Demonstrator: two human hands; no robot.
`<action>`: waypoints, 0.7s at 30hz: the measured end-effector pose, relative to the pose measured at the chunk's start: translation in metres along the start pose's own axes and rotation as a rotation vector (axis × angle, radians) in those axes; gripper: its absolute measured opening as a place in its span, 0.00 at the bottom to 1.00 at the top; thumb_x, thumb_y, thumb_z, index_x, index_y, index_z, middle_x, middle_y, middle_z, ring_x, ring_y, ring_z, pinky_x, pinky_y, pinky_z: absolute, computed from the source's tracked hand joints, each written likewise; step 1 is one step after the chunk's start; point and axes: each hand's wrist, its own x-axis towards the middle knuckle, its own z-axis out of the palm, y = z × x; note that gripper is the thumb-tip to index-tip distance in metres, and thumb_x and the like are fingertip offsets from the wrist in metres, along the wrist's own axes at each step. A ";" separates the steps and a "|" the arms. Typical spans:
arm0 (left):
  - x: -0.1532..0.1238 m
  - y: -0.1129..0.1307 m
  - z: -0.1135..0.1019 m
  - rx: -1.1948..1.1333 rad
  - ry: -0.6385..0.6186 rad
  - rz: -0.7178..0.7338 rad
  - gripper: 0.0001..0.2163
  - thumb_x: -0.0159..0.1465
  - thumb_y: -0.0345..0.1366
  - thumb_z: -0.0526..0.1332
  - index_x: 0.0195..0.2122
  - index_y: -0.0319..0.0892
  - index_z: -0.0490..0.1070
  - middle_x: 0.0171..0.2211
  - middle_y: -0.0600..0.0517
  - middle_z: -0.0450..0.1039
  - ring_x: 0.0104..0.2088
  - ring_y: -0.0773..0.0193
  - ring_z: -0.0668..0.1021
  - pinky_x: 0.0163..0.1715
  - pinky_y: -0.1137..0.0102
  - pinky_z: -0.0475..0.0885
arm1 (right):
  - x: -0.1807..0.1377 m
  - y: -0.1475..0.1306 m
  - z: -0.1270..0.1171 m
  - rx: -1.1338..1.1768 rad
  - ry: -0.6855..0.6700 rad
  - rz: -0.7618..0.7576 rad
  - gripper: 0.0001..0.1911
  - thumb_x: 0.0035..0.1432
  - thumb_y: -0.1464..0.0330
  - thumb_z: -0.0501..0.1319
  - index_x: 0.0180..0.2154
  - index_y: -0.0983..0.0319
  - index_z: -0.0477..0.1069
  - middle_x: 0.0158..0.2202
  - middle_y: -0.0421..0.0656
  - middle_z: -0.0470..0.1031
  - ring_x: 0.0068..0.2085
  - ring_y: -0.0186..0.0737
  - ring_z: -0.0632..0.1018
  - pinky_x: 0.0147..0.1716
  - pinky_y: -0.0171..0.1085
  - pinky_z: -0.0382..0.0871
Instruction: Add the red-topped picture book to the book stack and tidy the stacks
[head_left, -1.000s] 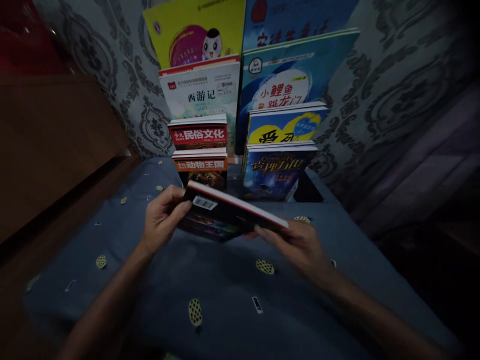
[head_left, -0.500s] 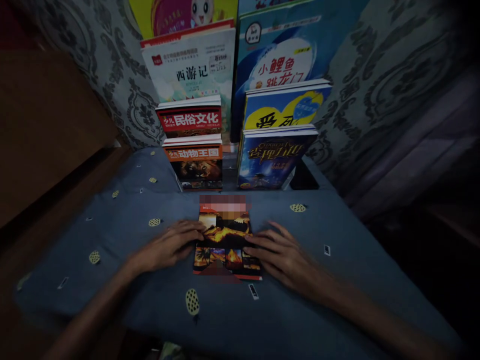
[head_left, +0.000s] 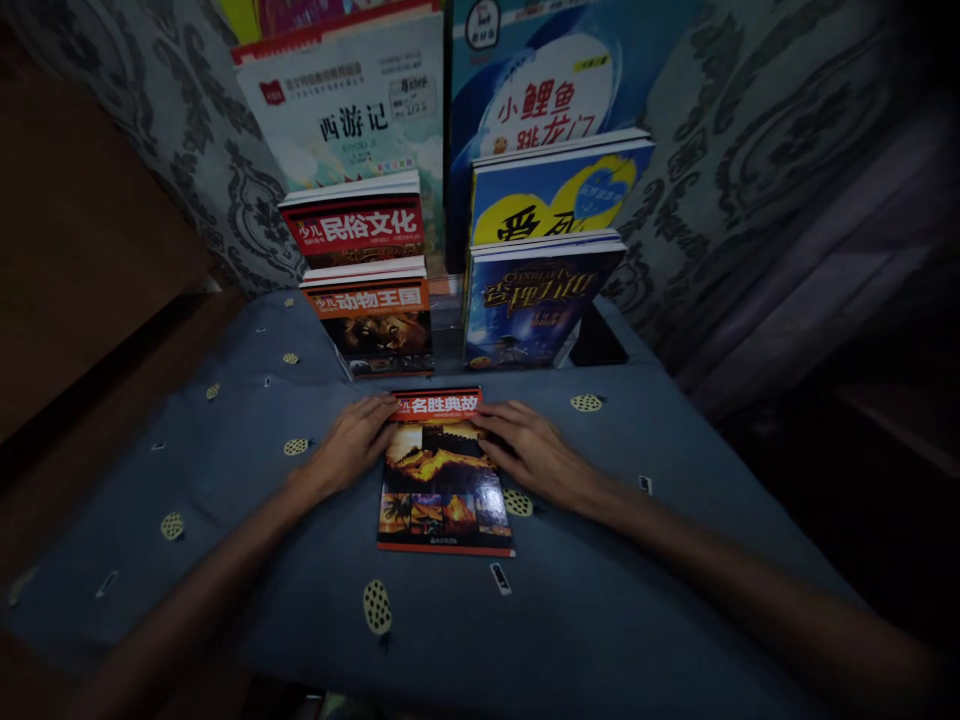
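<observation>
A book with a red title band and a Great Wall picture [head_left: 442, 480] lies flat, cover up, on the blue patterned cloth [head_left: 600, 580]. My left hand [head_left: 351, 445] rests at its upper left edge, fingers stretched toward the cover. At the upper right edge my right hand [head_left: 529, 445] lies flat, its fingertips touching the top corner. Neither hand grips the book.
Behind the book, a tiered stand holds several upright books: a lion cover [head_left: 375, 325], a red-titled one [head_left: 356, 225], a dark blue one [head_left: 536, 305], a yellow-blue one [head_left: 559, 190] and larger ones behind. Patterned wallpaper [head_left: 750, 150] backs them. Brown furniture [head_left: 82, 250] stands on the left.
The book was held tilted in both hands above the cloth a second ago; it now lies flat, cover up, and my hands have slid up to its top corners.
</observation>
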 end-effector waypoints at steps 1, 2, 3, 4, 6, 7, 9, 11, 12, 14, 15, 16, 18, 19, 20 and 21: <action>0.002 0.000 0.001 0.012 0.009 0.003 0.15 0.72 0.37 0.53 0.57 0.41 0.68 0.57 0.43 0.74 0.57 0.54 0.76 0.58 0.54 0.72 | 0.000 0.001 0.003 0.008 0.026 -0.005 0.17 0.67 0.69 0.55 0.53 0.64 0.75 0.52 0.53 0.79 0.51 0.51 0.78 0.50 0.54 0.76; 0.004 0.000 0.003 0.024 0.014 0.008 0.14 0.72 0.36 0.54 0.56 0.41 0.69 0.56 0.43 0.74 0.56 0.53 0.76 0.57 0.53 0.73 | -0.001 0.002 0.005 0.015 0.056 -0.010 0.17 0.67 0.69 0.55 0.53 0.65 0.75 0.52 0.54 0.79 0.51 0.51 0.78 0.51 0.55 0.76; 0.006 0.001 0.004 0.034 0.015 0.018 0.14 0.71 0.36 0.54 0.56 0.41 0.69 0.56 0.43 0.74 0.55 0.53 0.77 0.56 0.53 0.73 | -0.002 0.003 0.008 0.021 0.081 -0.015 0.17 0.67 0.69 0.55 0.53 0.64 0.74 0.53 0.53 0.78 0.51 0.51 0.78 0.51 0.56 0.76; 0.009 0.001 0.006 0.043 0.015 0.032 0.14 0.71 0.36 0.54 0.56 0.40 0.70 0.56 0.43 0.74 0.55 0.52 0.77 0.55 0.53 0.73 | -0.003 0.003 0.010 0.027 0.099 -0.020 0.17 0.67 0.69 0.55 0.54 0.64 0.74 0.53 0.53 0.78 0.52 0.51 0.78 0.52 0.56 0.75; 0.016 0.003 0.010 0.050 0.020 0.063 0.14 0.71 0.35 0.54 0.55 0.40 0.70 0.55 0.42 0.74 0.54 0.52 0.76 0.54 0.53 0.73 | -0.006 0.005 0.013 0.044 0.115 -0.027 0.17 0.67 0.68 0.55 0.55 0.62 0.73 0.54 0.52 0.78 0.52 0.51 0.77 0.52 0.57 0.76; 0.020 0.004 0.012 0.049 0.024 0.077 0.14 0.71 0.35 0.54 0.55 0.40 0.70 0.55 0.43 0.74 0.54 0.52 0.76 0.54 0.54 0.73 | -0.007 0.005 0.015 0.052 0.121 -0.029 0.17 0.67 0.68 0.55 0.55 0.62 0.73 0.53 0.52 0.78 0.52 0.51 0.78 0.51 0.56 0.76; 0.028 0.007 0.016 0.039 0.031 0.107 0.13 0.71 0.34 0.53 0.54 0.40 0.71 0.54 0.43 0.74 0.52 0.53 0.76 0.53 0.55 0.73 | -0.008 0.006 0.016 0.057 0.141 -0.035 0.17 0.67 0.68 0.56 0.55 0.62 0.73 0.53 0.52 0.78 0.52 0.51 0.78 0.51 0.56 0.76; 0.037 0.012 0.019 0.024 0.025 0.143 0.14 0.71 0.34 0.52 0.54 0.40 0.71 0.53 0.43 0.74 0.51 0.53 0.76 0.52 0.56 0.73 | -0.007 0.006 0.016 0.061 0.156 -0.045 0.17 0.67 0.68 0.55 0.54 0.63 0.73 0.52 0.53 0.78 0.52 0.52 0.77 0.52 0.57 0.76; 0.041 0.015 0.020 0.016 0.014 0.161 0.14 0.72 0.33 0.52 0.54 0.40 0.71 0.53 0.43 0.74 0.51 0.54 0.76 0.52 0.56 0.73 | -0.007 0.006 0.016 0.065 0.158 -0.049 0.17 0.67 0.68 0.55 0.54 0.63 0.73 0.52 0.53 0.78 0.52 0.52 0.77 0.52 0.58 0.75; 0.050 0.022 0.023 0.001 -0.011 0.188 0.14 0.72 0.33 0.51 0.55 0.40 0.70 0.54 0.43 0.74 0.51 0.54 0.75 0.52 0.56 0.72 | -0.007 0.007 0.015 0.078 0.156 -0.052 0.17 0.67 0.68 0.55 0.54 0.61 0.73 0.51 0.52 0.78 0.52 0.52 0.77 0.52 0.58 0.75; 0.054 0.026 0.024 -0.006 -0.022 0.199 0.14 0.72 0.33 0.51 0.56 0.40 0.70 0.54 0.44 0.74 0.52 0.54 0.75 0.52 0.56 0.72 | -0.007 0.007 0.015 0.084 0.155 -0.054 0.17 0.67 0.68 0.55 0.54 0.61 0.73 0.51 0.52 0.78 0.52 0.51 0.77 0.52 0.58 0.75; 0.058 0.029 0.025 -0.014 -0.030 0.209 0.15 0.73 0.34 0.51 0.56 0.41 0.69 0.54 0.44 0.74 0.52 0.54 0.75 0.52 0.56 0.71 | -0.007 0.007 0.015 0.089 0.153 -0.057 0.17 0.67 0.68 0.54 0.54 0.61 0.73 0.51 0.52 0.78 0.52 0.51 0.76 0.52 0.57 0.76; 0.065 0.035 0.029 -0.035 -0.032 0.230 0.15 0.73 0.34 0.51 0.56 0.42 0.69 0.54 0.45 0.74 0.52 0.55 0.75 0.53 0.56 0.70 | -0.007 0.007 0.014 0.092 0.149 -0.063 0.17 0.68 0.68 0.54 0.54 0.63 0.73 0.51 0.53 0.78 0.52 0.51 0.76 0.52 0.56 0.76; 0.067 0.038 0.031 -0.048 -0.027 0.242 0.15 0.73 0.34 0.50 0.57 0.42 0.69 0.55 0.45 0.74 0.53 0.55 0.74 0.53 0.56 0.70 | -0.007 0.007 0.014 0.093 0.146 -0.064 0.17 0.68 0.67 0.54 0.54 0.64 0.73 0.52 0.53 0.77 0.52 0.51 0.76 0.51 0.55 0.76; 0.070 0.040 0.032 -0.063 -0.022 0.253 0.15 0.73 0.33 0.50 0.57 0.42 0.69 0.55 0.45 0.73 0.53 0.55 0.74 0.54 0.56 0.70 | -0.007 0.007 0.013 0.093 0.142 -0.062 0.17 0.68 0.67 0.54 0.54 0.64 0.73 0.52 0.53 0.77 0.52 0.51 0.76 0.51 0.55 0.76; 0.071 0.041 0.034 -0.077 -0.017 0.261 0.15 0.73 0.33 0.50 0.57 0.42 0.69 0.55 0.45 0.73 0.53 0.56 0.74 0.54 0.56 0.70 | -0.007 0.007 0.013 0.093 0.137 -0.057 0.17 0.68 0.67 0.54 0.54 0.63 0.73 0.52 0.53 0.77 0.52 0.51 0.76 0.51 0.55 0.76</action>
